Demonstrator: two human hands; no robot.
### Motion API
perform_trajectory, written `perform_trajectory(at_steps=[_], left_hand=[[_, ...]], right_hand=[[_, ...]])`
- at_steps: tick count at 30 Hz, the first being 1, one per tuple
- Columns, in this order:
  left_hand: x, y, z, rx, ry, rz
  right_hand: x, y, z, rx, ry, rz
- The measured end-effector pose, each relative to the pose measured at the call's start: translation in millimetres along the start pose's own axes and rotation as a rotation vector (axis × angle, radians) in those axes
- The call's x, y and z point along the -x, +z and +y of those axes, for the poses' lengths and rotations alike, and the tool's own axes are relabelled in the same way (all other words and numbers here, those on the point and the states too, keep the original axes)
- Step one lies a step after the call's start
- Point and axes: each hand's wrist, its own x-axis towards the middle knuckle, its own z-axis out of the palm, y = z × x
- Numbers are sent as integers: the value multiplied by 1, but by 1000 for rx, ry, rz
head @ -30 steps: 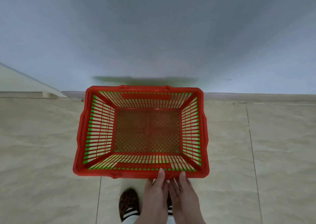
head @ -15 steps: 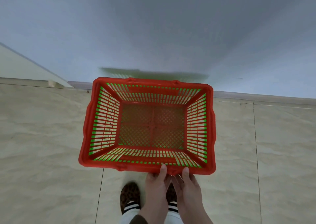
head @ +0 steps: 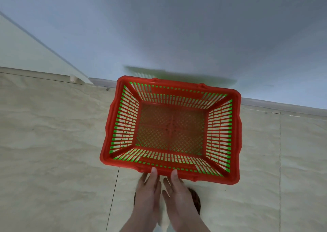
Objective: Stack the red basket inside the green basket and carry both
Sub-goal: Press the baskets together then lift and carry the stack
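The red basket point(head: 111, 125) sits nested inside the green basket point(head: 229, 124), which shows only as green strips through the red side slots. The stacked pair is held in front of me, slightly tilted, its far side close to the wall. My left hand point(head: 148, 191) and my right hand point(head: 177, 194) are side by side at the near rim. Each thumb lies on top of the rim, and the fingers reach underneath it, out of sight.
A pale blue wall point(head: 177, 28) rises right behind the baskets, with a baseboard point(head: 274, 104) along its foot. Beige floor tiles point(head: 53, 143) spread to the left and right. My patterned slipper point(head: 194, 200) shows below the hands.
The stacked baskets have shifted right and tilted in view. My hands went from fingertips touching the near rim to thumbs hooked over it.
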Motion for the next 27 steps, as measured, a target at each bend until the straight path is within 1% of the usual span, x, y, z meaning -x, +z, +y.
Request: perform_trajectory(at_steps=[2, 8, 16, 23, 27], left_hand=[[-3, -11, 12, 3, 20, -8], [-18, -32, 34, -25, 53, 46], [-26, -39, 39, -70, 105, 49], [-28, -45, 39, -83, 76, 52], [-26, -50, 50, -59, 13, 5]], right_hand=[[-5, 15, 9, -13, 12, -14], [-18, 48, 28, -6, 24, 21], [-32, 49, 40, -3, -35, 129], [-37, 52, 49, -8, -98, 181], [-35, 51, 49, -41, -59, 166]])
